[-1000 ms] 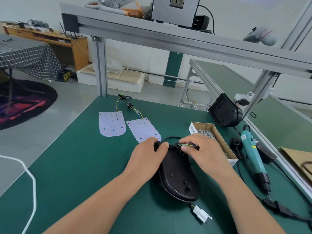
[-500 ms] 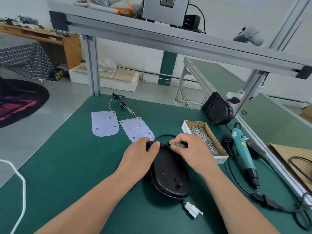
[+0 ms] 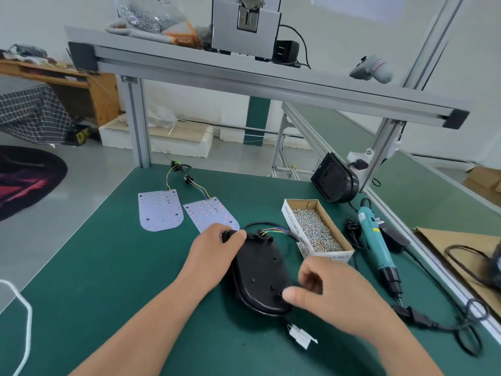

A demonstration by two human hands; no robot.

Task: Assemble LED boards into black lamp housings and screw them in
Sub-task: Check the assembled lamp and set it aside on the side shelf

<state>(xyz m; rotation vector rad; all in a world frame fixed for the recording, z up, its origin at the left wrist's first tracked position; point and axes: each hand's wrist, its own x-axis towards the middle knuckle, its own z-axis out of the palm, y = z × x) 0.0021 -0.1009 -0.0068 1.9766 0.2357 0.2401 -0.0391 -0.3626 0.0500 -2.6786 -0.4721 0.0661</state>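
Your left hand (image 3: 217,252) grips the far end of the black lamp housing (image 3: 260,278), which lies flat between your hands: a glossy oval with small holes and coloured wires (image 3: 271,231) at its far tip. Your right hand (image 3: 328,291) hovers loosely curled, holding nothing. This looks like wire tidying. Next up is probably the screws (image 3: 315,230) just beyond your right hand, with the screwdriver (image 3: 376,248) to its right.

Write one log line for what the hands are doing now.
left hand: grips black lamp housing, far end | right hand: blurred, above near end | LED boards: on table
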